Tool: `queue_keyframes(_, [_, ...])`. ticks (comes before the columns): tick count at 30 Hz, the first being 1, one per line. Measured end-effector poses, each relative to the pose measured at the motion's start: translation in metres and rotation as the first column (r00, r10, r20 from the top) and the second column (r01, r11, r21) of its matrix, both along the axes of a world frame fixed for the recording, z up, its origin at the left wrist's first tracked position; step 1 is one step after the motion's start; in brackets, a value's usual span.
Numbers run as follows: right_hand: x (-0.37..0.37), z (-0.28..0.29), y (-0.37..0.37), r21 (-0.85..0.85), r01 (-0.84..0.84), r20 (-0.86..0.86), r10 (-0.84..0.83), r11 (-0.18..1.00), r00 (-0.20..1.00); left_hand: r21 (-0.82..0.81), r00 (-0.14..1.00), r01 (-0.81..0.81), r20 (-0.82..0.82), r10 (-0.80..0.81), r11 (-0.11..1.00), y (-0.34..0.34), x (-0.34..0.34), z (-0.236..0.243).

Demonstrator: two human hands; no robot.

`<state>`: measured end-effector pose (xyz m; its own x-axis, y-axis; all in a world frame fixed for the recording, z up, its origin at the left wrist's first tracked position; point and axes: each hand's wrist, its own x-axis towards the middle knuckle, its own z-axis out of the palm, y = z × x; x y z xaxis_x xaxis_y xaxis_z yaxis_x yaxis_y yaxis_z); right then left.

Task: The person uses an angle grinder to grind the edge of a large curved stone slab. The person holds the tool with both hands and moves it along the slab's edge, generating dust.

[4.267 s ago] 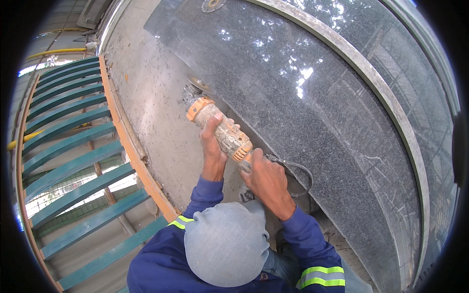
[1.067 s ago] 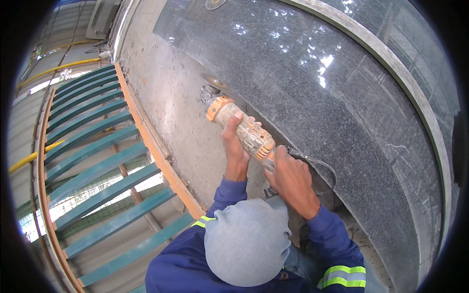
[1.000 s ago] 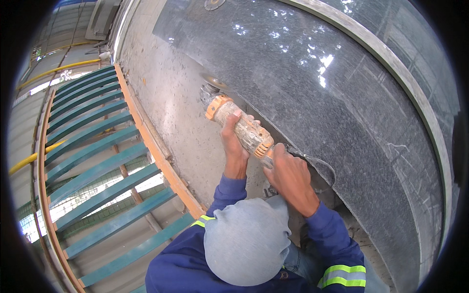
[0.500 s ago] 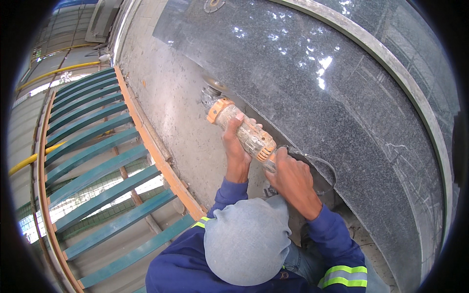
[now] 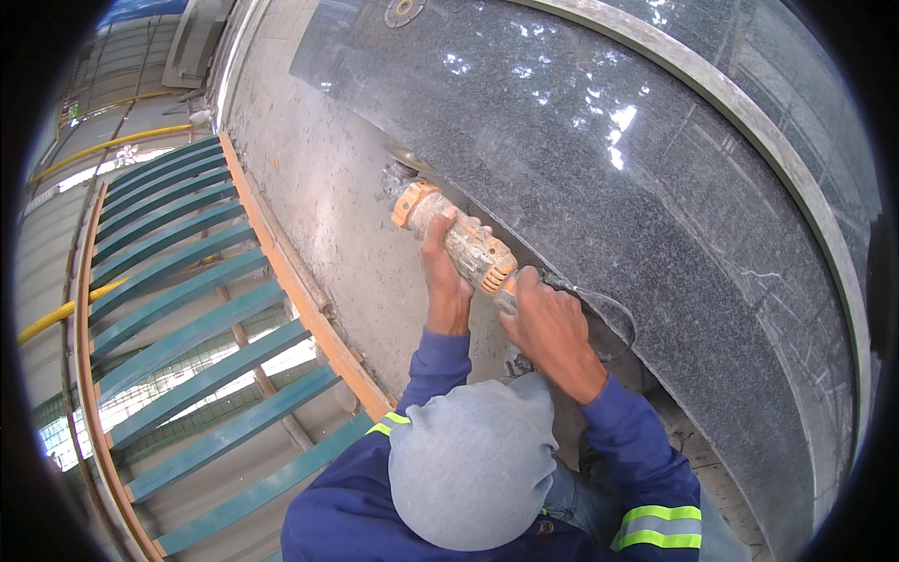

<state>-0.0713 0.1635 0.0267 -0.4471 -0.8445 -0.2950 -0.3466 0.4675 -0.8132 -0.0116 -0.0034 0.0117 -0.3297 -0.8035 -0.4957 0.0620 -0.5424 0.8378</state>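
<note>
My left hand [image 5: 442, 272] is closed around the middle of a dusty angle grinder [image 5: 473, 245] with orange housing parts. My right hand [image 5: 543, 328] is closed on the grinder's rear end, where a cable loops out to the right. The cutting disc [image 5: 403, 157] is at the edge of a dark speckled, polished stone slab [image 5: 627, 253], with faint pale dust around it. The lower ends of the fingers on the grinder's far side are partly hidden.
A spare disc [image 5: 405, 13] lies on the slab's far part. A pale curved strip [image 5: 730, 112] crosses the stone at right. The dusty floor [image 5: 318, 215] runs left of the slab. Teal slats in an orange frame [image 5: 243, 206] stand at left, beside yellow pipes [image 5: 112, 140] and mesh.
Since about a second ago the grinder and both hands have shifted slightly toward the upper left. Compared with the oldest frame, they and the surroundings sit farther right in view.
</note>
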Motion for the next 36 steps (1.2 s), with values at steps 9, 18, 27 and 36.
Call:
queue_keyframes(9, [-0.003, 0.013, 0.008, 0.063, -0.023, 0.036, 0.020, 0.998, 0.999, 0.006, 1.000, 0.011, 0.012, -0.011, 1.000, 0.010, 0.003, 0.007])
queue_keyframes(18, [-0.003, 0.010, 0.014, -0.002, -0.010, 0.024, 0.010, 1.000, 1.000, 0.010, 1.000, -0.015, -0.001, 0.015, 1.000, 0.015, 0.003, 0.009])
queue_keyframes(27, [0.000, 0.001, 0.003, 0.016, -0.002, 0.008, 0.002, 1.000, 1.000, 0.035, 1.000, -0.015, -0.018, 0.016, 0.999, 0.002, 0.001, -0.001])
queue_keyframes(36, [-0.003, 0.012, 0.012, 0.052, -0.028, 0.025, 0.026, 0.998, 0.999, 0.021, 1.000, -0.023, 0.000, 0.023, 1.000, 0.014, 0.001, 0.010])
